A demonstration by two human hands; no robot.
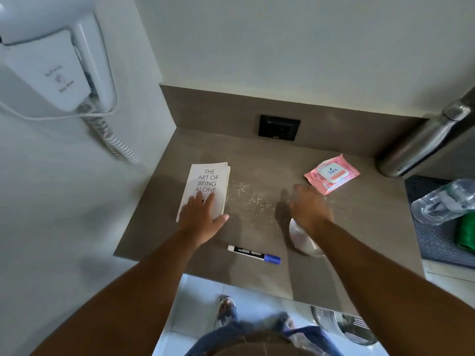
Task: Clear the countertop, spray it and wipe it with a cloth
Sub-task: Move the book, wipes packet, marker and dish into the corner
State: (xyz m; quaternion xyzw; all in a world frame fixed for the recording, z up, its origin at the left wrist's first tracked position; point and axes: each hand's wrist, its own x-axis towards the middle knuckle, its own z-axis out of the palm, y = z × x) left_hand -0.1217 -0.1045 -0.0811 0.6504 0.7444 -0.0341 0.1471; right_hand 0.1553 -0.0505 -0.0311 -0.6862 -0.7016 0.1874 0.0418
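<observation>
Fingers of the left hand (pixel 199 217) lie straight and flat on the lower cover of the paperback book (pixel 205 188), thumb splayed off its right edge, nothing gripped yet. The right hand (pixel 308 205) is blurred above the small steel bowl (pixel 303 238), fingers loosely bent and holding nothing as far as I can tell. All sits on the brown countertop (pixel 270 155): book at left, bowl right of centre, blue-capped marker (pixel 254 254) near the front edge, pink wipes pack (pixel 331 174) toward the back, crumbs (pixel 250 197) scattered between book and bowl. Book looks light, thin and floppy, flat to the surface; probably best slid to an edge or lifted by curling fingers under the right side. Bowl likely light, rigid, slick; pinch the rim. Marker may roll; wipes pack is soft and easy to pinch. Green cloth (pixel 466 233) and clear bottle (pixel 442 201) lie on a mat at right.
</observation>
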